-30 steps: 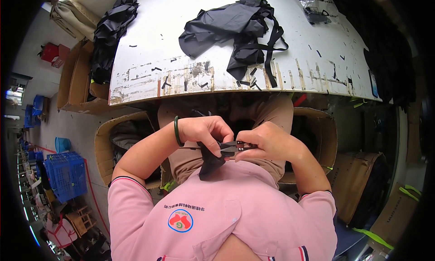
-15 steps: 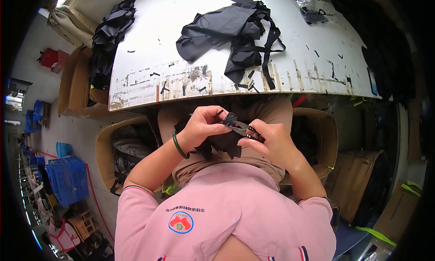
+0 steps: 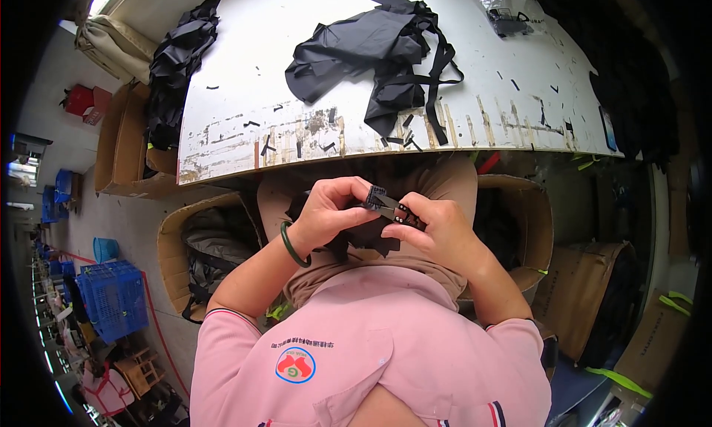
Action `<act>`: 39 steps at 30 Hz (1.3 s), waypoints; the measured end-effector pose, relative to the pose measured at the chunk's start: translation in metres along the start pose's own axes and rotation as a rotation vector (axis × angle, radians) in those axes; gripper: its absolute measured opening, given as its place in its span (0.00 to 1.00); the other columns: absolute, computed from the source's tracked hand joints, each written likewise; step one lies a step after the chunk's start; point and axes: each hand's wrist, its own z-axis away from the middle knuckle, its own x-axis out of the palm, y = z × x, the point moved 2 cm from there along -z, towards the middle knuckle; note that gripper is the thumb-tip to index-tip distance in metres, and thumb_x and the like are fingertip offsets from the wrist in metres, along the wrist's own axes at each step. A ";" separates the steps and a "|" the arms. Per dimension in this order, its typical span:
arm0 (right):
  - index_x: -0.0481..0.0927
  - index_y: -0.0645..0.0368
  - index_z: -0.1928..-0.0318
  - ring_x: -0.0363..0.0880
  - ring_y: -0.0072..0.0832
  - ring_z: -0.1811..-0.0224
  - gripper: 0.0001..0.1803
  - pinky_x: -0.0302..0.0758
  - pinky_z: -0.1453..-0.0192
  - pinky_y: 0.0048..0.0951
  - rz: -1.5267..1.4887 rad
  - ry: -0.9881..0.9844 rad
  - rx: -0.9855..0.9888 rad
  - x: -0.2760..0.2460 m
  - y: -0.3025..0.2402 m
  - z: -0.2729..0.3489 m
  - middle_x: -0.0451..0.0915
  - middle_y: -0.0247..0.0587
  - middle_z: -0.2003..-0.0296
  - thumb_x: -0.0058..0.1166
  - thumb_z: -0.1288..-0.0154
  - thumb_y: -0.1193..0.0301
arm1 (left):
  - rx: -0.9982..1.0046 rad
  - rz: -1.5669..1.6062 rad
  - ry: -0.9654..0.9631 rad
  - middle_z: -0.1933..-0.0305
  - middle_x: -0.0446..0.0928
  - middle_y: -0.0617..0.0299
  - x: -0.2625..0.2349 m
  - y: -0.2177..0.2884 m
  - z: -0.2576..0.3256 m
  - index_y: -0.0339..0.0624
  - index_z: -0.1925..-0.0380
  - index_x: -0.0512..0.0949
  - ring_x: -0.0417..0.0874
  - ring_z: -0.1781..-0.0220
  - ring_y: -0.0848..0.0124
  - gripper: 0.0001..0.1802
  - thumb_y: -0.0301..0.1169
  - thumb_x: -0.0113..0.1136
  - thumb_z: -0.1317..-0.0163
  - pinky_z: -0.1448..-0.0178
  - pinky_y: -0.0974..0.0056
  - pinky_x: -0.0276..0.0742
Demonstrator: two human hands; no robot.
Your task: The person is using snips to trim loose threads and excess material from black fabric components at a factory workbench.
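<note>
Over my lap, my left hand pinches a small black textured piece between thumb and fingers. Dark fabric hangs below it, partly hidden by the hands. My right hand is closed round the black handles of a pair of small scissors. The metal blades point left, right up against the textured piece; whether they touch it is too small to tell. A dark green bangle circles my left wrist.
Ahead is a worn white table scattered with black scraps. Black fabric with straps lies on it, a clear plastic bag at the far right. Cardboard boxes stand beside my legs. Blue crates are on the floor at left.
The scissors and my right hand have shifted slightly left, with the blades nearer the textured piece. That piece has turned a little in my left fingers.
</note>
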 end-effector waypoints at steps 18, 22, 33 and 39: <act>0.74 0.58 0.61 0.76 0.26 0.77 0.19 0.71 0.71 0.28 -0.235 0.063 0.115 -0.003 0.004 -0.001 0.77 0.36 0.77 0.67 0.44 0.60 | 0.074 -0.214 0.024 0.61 0.79 0.59 0.000 -0.001 -0.003 0.35 0.71 0.78 0.77 0.57 0.72 0.04 0.17 0.63 0.46 0.50 0.68 0.72; 0.74 0.60 0.58 0.66 0.11 0.72 0.18 0.65 0.69 0.16 -0.526 0.088 0.151 0.008 0.018 -0.001 0.73 0.26 0.73 0.69 0.44 0.68 | 0.146 -0.478 -0.046 0.63 0.76 0.59 0.014 -0.010 -0.011 0.37 0.73 0.76 0.77 0.58 0.70 0.05 0.22 0.62 0.52 0.52 0.68 0.72; 0.69 0.51 0.66 0.53 0.11 0.90 0.09 0.48 0.85 0.17 -0.900 0.922 0.434 -0.116 0.164 0.163 0.59 0.20 0.87 0.58 0.34 0.72 | 0.248 -1.134 0.526 0.46 0.72 0.51 -0.123 0.018 -0.130 0.38 0.53 0.73 0.72 0.43 0.57 0.22 0.33 0.66 0.46 0.37 0.60 0.66; 0.78 0.64 0.61 0.78 0.34 0.73 0.16 0.75 0.65 0.33 0.181 1.082 1.010 -0.060 0.328 0.377 0.80 0.41 0.74 0.64 0.40 0.64 | 0.246 -1.489 0.616 0.32 0.61 0.48 -0.169 -0.001 -0.213 0.47 0.38 0.64 0.63 0.31 0.51 0.38 0.44 0.67 0.48 0.29 0.52 0.58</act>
